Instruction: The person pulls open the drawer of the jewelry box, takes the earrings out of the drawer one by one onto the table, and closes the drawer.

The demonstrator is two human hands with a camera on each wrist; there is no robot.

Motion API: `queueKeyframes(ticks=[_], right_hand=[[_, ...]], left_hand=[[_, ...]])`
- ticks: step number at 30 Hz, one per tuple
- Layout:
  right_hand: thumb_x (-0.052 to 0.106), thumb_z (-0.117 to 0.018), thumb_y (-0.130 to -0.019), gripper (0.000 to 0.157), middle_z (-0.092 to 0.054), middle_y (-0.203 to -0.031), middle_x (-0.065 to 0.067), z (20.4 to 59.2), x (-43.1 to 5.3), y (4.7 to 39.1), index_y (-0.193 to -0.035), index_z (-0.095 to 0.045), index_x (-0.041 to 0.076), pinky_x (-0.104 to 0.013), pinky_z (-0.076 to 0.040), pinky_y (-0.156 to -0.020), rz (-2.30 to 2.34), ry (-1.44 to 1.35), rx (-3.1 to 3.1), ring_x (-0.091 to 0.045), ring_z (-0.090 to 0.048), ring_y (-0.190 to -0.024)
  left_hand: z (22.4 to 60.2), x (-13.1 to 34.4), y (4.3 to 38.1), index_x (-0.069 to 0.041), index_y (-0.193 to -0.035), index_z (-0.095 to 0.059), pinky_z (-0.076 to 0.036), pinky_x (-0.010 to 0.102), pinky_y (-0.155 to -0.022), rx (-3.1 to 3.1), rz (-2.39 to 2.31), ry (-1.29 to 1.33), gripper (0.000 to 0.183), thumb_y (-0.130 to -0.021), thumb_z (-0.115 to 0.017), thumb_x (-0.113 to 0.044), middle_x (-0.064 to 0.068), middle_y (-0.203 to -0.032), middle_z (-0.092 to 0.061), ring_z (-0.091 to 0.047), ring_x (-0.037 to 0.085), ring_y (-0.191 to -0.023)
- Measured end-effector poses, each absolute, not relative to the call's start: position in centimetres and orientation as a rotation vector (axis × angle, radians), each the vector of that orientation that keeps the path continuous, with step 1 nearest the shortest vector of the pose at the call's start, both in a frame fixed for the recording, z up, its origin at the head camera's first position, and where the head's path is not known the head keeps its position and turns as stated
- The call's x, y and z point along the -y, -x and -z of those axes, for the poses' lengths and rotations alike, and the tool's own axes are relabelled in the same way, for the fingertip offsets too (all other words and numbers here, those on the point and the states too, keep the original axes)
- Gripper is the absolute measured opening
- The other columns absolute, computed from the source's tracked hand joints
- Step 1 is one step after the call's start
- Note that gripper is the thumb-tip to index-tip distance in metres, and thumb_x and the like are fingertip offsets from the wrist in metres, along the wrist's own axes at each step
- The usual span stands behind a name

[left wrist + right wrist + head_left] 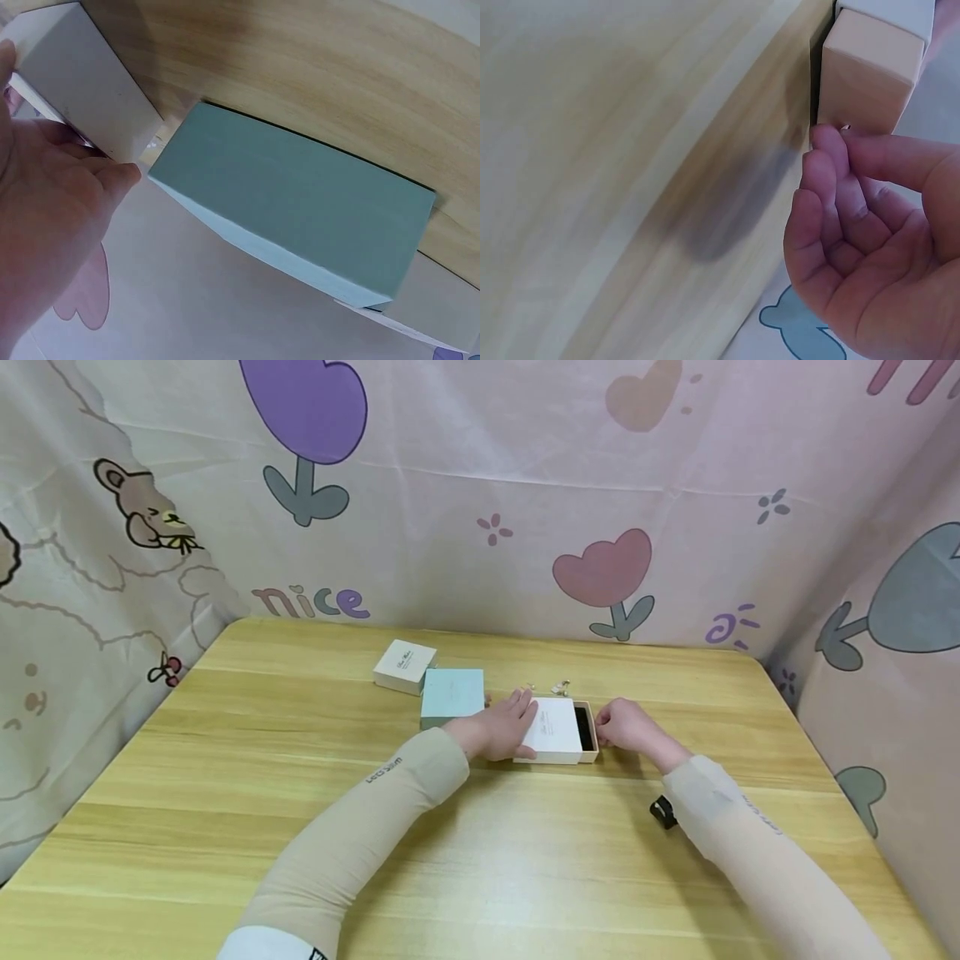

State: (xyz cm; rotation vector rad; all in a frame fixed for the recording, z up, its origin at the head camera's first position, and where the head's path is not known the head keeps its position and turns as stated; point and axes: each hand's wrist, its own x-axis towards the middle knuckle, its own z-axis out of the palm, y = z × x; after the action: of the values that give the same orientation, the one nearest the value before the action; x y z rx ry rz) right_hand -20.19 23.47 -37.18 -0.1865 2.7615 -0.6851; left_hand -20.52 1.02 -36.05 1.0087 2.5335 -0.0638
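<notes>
In the head view, a white slide-out box lies on the table with its beige inner drawer partly out to the right, a black lining inside. My left hand holds the white sleeve at its left end, thumb on the near side, fingers toward the far side. In the right wrist view, the thumb and forefinger of my right hand pinch at the drawer's end face, where a small pale bit shows at a hole. The pinched piece is mostly hidden by the fingertips.
Left of my left hand stands a teal box, with a smaller white box behind it. Small shiny trinkets lie behind the slide-out box. A black object lies beside my right forearm. A patterned curtain hangs behind the table.
</notes>
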Motion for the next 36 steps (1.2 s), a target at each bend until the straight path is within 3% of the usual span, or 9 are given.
queueKeyframes(ticks=[24, 36], right_hand=[[-0.002, -0.048, -0.086, 0.019, -0.067, -0.072, -0.013, 36.7, -25.5, 19.7, -0.085, -0.065, -0.010, -0.024, -0.049, -0.060, 0.690, 0.113, -2.707, -0.015, -0.060, -0.064], [-0.002, -0.049, -0.084, 0.018, -0.067, -0.068, -0.010, 36.7, -25.7, 19.5, -0.083, -0.066, -0.008, -0.021, -0.045, -0.057, 0.677, 0.109, -2.711, -0.015, -0.059, -0.064]], left_hand=[[35.5, -0.6, 20.5, -0.002, -0.150, -0.003, -0.008, 0.034, -0.119, -2.510, 0.074, -1.045, 0.081, -0.096, -0.040, -0.049, 0.017, -0.157, 0.006, 0.003, 0.029, -0.146], [35.7, -0.8, 20.6, -0.003, -0.150, -0.003, -0.009, 0.034, -0.120, -2.507, 0.094, -1.043, 0.081, -0.095, -0.041, -0.050, 0.016, -0.158, 0.006, 0.003, 0.028, -0.146]])
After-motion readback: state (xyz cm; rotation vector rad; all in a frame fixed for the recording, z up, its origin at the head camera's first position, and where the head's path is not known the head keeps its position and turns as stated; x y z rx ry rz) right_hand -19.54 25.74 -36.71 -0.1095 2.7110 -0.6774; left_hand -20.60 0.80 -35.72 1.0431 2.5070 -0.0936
